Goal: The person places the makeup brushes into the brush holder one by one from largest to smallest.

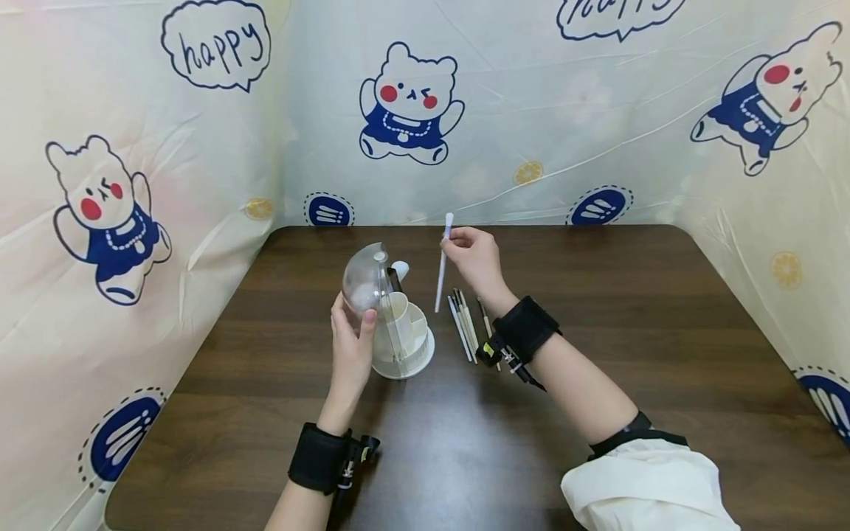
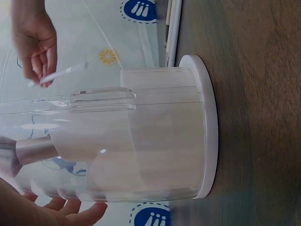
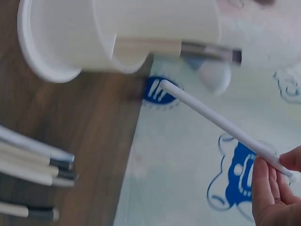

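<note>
My left hand (image 1: 352,346) grips the clear domed cover (image 1: 361,276) of a white round brush holder (image 1: 421,361), thumb at the near side and fingers round the left. The holder stands upright on the table, its cover open on the right, showing cup-like compartments (image 3: 164,23). Inside leans a makeup brush with a dark ferrule (image 3: 211,52); a white rounded head (image 1: 401,269) shows beside it. To the right of the holder, my right hand (image 1: 474,258) pinches a slim white makeup brush (image 1: 440,280) near its pale tip, held up with the handle pointing down.
Several slim brushes (image 1: 465,324) lie side by side on the dark wooden table (image 1: 279,369), below my right wrist. One of them (image 1: 488,328) lies slightly apart. A printed cloth (image 1: 505,110) hangs behind the table and along both sides.
</note>
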The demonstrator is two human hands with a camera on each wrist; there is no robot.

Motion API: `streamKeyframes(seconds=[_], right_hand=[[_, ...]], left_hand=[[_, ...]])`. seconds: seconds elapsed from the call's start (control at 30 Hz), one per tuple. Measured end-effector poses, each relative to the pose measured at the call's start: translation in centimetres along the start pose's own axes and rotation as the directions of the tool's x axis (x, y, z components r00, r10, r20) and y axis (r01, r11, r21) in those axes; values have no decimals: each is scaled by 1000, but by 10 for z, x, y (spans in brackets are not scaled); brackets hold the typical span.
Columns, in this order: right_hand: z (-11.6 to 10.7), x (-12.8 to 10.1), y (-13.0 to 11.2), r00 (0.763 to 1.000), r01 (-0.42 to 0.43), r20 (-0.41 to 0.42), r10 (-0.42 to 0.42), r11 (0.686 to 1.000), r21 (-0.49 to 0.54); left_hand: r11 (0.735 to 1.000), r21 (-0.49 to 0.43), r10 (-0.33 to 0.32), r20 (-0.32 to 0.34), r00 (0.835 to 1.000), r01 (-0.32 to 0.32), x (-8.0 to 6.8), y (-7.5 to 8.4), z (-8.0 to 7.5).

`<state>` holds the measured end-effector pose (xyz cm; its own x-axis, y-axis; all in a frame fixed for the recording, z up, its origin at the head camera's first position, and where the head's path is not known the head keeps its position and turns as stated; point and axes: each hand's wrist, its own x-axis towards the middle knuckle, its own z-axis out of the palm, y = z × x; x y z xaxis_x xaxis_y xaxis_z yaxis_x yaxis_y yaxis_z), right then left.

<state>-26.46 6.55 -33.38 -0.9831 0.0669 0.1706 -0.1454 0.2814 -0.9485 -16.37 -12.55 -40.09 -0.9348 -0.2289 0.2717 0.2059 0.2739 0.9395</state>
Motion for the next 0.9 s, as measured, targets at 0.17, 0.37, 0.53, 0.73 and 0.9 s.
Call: streamKeyframes(seconds=[0.17,0.37,0.53,0.73,0.9], right_hand=[[12,-12,-5,996,11,88,-10,1000,-4],[24,-22,7,993,-1,121,11,997,-82],[33,-27,23,990,-28,134,45,991,-129],[39,-31,36,986,-40,153,62,989,-141],[43,-33,42,984,-47,163,73,987,-155]], left_hand=[[1000,3,-7,3,1000,7,0,0,-1],[1000,4,-15,12,1000,15,1,1,-1],[1000,-10,-19,14,1000,19,0,2,-1],[999,-29,-23,23,999,24,-1,3,-2],[999,-28,-30,25,999,30,-2,2,-1]])
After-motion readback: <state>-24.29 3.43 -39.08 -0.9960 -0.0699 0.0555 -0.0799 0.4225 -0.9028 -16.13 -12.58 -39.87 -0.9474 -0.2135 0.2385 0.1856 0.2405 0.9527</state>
